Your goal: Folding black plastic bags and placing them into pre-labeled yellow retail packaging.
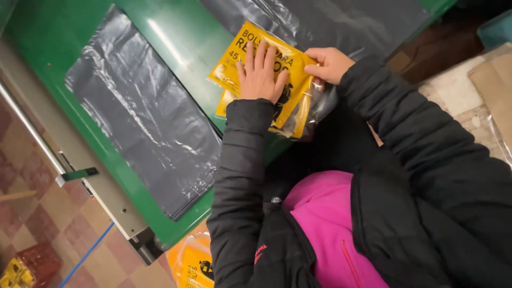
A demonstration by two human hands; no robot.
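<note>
A yellow plastic packet with black print (pixel 234 58) lies on the green table (pixel 176 42), near its front edge. My left hand (pixel 260 74) presses flat on top of the packet, fingers spread. My right hand (pixel 329 64) pinches the packet's right edge with curled fingers. A clear plastic flap (pixel 312 109) sticks out below the packet's lower right end. Both arms wear black padded sleeves.
A stack of dark grey plastic bags (pixel 144 117) lies to the left on the table, another grey sheet (pixel 330 21) at the back. More yellow packets (pixel 192 261) sit below the table edge. A metal rail (pixel 80 160) runs along the table's left side above a tiled floor. Cardboard (pixel 493 85) lies at right.
</note>
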